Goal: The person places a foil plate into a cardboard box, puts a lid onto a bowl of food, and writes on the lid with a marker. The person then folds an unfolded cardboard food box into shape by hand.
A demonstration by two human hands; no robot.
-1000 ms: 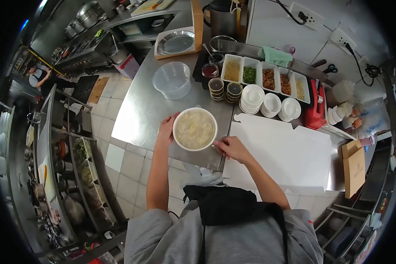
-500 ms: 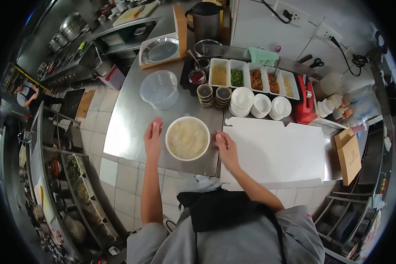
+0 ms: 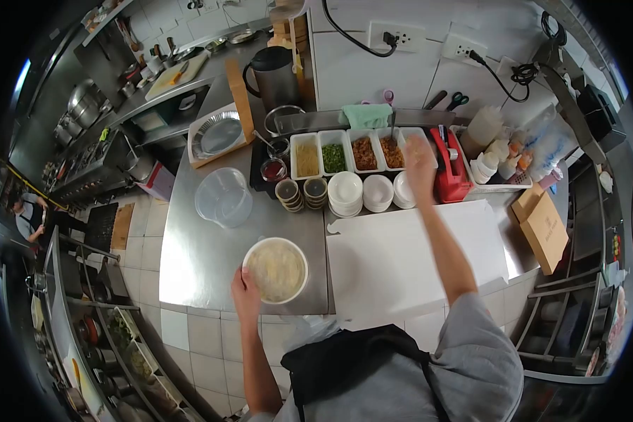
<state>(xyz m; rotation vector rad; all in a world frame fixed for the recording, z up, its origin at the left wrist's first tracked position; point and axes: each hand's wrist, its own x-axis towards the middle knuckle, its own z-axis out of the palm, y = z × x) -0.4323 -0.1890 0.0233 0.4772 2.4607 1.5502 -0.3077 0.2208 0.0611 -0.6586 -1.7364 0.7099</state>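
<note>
With the bowl [image 3: 278, 271] as my clock centre, I have a foil tray [image 3: 219, 135] in an open box [image 3: 240, 98] and a clear tub [image 3: 224, 198] at eleven. The left hand [image 3: 247, 287] touches the bowl's side at eight, fingers bent against it; how firmly it grips, I can't tell. The bowl stands on the steel counter [image 3: 193, 260], pale food close to its rim: I judge the filling done, but none of the bins' greens or brown bits shows on top. Dark cups [image 3: 288, 197] are stacked between twelve and one. The bins [image 3: 349, 156] run from one to two, stocked where I can see in, small white dishes [image 3: 345, 193] just in front. At two the right hand [image 3: 420, 167] is over the row's end, blurred; closed or loose, I can't tell. A white sheet [image 3: 401, 271] lies at three.
</note>
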